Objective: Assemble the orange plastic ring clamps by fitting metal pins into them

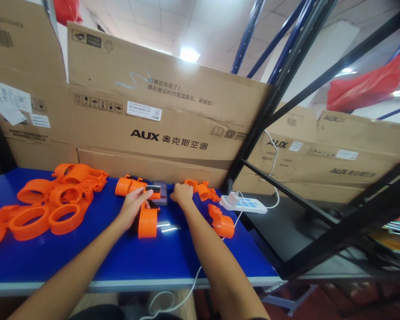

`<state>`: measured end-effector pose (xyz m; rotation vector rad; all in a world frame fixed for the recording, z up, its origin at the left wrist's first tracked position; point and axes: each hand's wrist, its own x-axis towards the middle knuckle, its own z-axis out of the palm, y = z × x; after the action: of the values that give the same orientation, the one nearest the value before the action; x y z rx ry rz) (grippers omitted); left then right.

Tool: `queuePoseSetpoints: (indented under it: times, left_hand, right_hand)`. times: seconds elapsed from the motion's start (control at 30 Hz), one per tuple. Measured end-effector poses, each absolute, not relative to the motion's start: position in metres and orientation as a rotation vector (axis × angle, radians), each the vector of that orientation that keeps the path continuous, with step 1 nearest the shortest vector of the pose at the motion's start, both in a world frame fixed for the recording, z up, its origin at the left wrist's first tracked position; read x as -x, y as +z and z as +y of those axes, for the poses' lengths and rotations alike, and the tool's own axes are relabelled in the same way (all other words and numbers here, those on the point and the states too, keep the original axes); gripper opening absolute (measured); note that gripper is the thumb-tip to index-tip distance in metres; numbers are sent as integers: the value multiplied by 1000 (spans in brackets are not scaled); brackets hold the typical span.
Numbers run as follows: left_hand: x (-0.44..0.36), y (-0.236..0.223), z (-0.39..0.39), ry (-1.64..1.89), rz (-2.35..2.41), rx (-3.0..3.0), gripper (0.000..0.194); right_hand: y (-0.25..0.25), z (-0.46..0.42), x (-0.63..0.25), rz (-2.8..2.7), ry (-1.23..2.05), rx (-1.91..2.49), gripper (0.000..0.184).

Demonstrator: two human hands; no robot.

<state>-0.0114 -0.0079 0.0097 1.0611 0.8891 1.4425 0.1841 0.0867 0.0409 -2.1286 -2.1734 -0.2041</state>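
Observation:
My left hand [135, 202] reaches over an orange plastic part [147, 222] on the blue table [86, 253], its fingers pinched on a small dark flat piece [152, 189] beside a phone [160, 193]. My right hand [182, 193] rests curled on the table just right of the phone, next to an orange ring part [202, 189]; what is under its fingers is hidden. Another orange part [128, 184] lies behind my left hand.
A pile of orange ring-shaped parts [50, 204] covers the table's left side. One more orange part [222, 221] and a white power strip [243, 203] with a charger lie to the right. Cardboard boxes [166, 115] wall the back. Black shelf struts [320, 195] cross the right.

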Motion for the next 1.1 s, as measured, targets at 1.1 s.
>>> queuePoseSetpoints:
  times: [1.1]
  left_hand:
    - [2, 2, -1, 1515, 608, -771, 44]
  right_hand:
    - [16, 19, -165, -1562, 1113, 820, 29]
